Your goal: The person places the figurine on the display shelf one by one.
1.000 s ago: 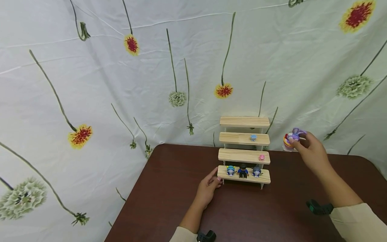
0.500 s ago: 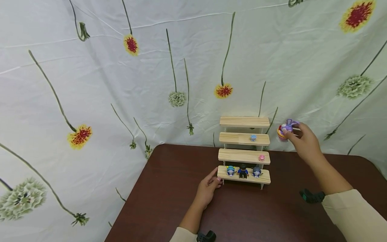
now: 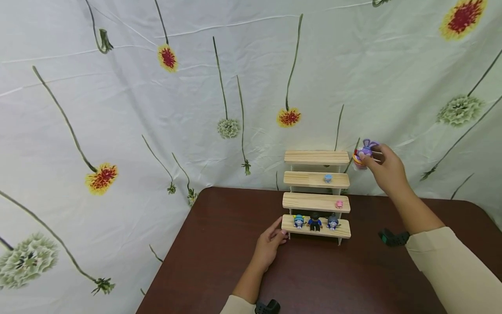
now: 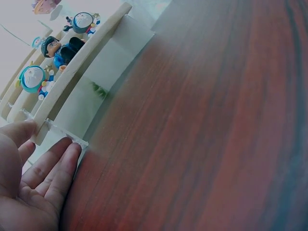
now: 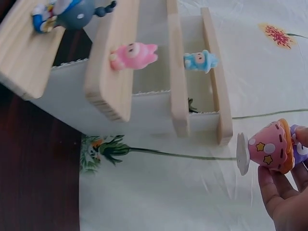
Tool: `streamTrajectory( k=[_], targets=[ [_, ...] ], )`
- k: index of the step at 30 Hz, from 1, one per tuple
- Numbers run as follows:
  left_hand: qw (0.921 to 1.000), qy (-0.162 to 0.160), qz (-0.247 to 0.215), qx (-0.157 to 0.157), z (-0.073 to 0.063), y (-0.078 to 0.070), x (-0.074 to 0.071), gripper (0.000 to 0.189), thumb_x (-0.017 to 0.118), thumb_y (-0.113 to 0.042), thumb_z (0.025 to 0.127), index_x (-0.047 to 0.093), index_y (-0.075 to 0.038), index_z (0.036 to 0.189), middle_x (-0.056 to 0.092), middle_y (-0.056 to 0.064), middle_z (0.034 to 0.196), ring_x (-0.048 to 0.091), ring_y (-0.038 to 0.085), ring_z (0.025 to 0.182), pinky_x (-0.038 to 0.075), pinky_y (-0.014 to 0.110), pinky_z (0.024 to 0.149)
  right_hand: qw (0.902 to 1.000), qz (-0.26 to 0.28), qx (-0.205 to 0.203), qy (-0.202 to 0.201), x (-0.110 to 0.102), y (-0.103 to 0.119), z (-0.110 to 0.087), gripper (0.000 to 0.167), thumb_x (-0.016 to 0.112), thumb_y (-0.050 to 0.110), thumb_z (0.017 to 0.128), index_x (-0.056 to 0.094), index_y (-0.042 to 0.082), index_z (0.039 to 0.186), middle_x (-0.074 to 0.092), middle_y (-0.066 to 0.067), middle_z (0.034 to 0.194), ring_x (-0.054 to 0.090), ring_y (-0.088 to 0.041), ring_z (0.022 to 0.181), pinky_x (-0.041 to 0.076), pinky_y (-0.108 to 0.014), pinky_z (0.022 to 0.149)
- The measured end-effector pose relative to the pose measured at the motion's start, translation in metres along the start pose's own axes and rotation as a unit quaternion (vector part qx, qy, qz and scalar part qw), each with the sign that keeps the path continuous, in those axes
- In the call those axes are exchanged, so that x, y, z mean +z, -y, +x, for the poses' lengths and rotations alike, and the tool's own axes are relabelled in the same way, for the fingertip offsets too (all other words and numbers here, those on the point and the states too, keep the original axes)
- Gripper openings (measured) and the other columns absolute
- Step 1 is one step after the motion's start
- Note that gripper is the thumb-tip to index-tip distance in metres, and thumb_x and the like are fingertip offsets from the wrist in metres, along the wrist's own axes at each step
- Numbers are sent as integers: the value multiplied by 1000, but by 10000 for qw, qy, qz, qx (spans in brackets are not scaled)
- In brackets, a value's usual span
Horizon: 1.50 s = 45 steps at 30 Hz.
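Note:
A wooden four-step display shelf (image 3: 313,201) stands on the table. My left hand (image 3: 268,245) holds the left end of its lowest step; in the left wrist view the thumb lies on the plank's end, with the fingers (image 4: 57,168) beside the clear support. To the right of the top step, in the air, my right hand (image 3: 386,170) grips a toy figurine (image 3: 364,152): a purple long-eared figure on a pink cup with yellow stars. In the right wrist view its white round base (image 5: 243,154) points toward the shelf, apart from it. Fingers hide part of the figure.
On the lowest step stand a blue-hatted figure (image 3: 299,221), a dark-haired toy man (image 3: 315,221) and a grey-hatted figure (image 3: 332,222). A small pink figure (image 3: 339,204) and a blue one (image 3: 328,178) sit higher. Behind hangs a flowered cloth (image 3: 251,96); the table (image 3: 219,261) is dark brown.
My right hand has moved left and upward with the figurine, coming close to the right end of the top step. The left hand has stayed on the lowest step.

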<state>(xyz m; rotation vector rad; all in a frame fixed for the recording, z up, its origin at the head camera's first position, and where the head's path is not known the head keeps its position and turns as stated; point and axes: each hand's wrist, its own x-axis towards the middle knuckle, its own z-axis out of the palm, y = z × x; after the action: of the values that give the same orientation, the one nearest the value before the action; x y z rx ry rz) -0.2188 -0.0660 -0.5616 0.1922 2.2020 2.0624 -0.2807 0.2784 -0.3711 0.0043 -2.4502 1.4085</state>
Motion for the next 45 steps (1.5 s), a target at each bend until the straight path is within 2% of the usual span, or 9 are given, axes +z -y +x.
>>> streamTrajectory(
  k=[9,25,45],
  targets=[
    [10000,-35,30,-25,1,-2,-2,52,60,-24,103,47,-18,153,71,20,118,70,28,110,61,27,93,9999,129,-83,-54,14,14,17,62,58,41,102,46,-3,144,50,-28,148,49,-46,137,47,-59,109],
    [10000,2,-71,-23,0,-2,0,52,60,-22,103,46,-17,153,70,22,117,69,30,111,60,26,93,9993,304,-128,-157,30,14,35,55,59,33,102,49,-5,140,52,-28,145,49,-44,138,45,-57,113],
    [10000,31,47,-24,-2,-3,0,54,59,-24,104,44,-17,155,70,19,118,68,29,112,60,27,95,9994,336,5,0,38,13,39,54,58,31,103,46,-4,142,50,-27,147,46,-43,141,46,-57,112]
  ],
)
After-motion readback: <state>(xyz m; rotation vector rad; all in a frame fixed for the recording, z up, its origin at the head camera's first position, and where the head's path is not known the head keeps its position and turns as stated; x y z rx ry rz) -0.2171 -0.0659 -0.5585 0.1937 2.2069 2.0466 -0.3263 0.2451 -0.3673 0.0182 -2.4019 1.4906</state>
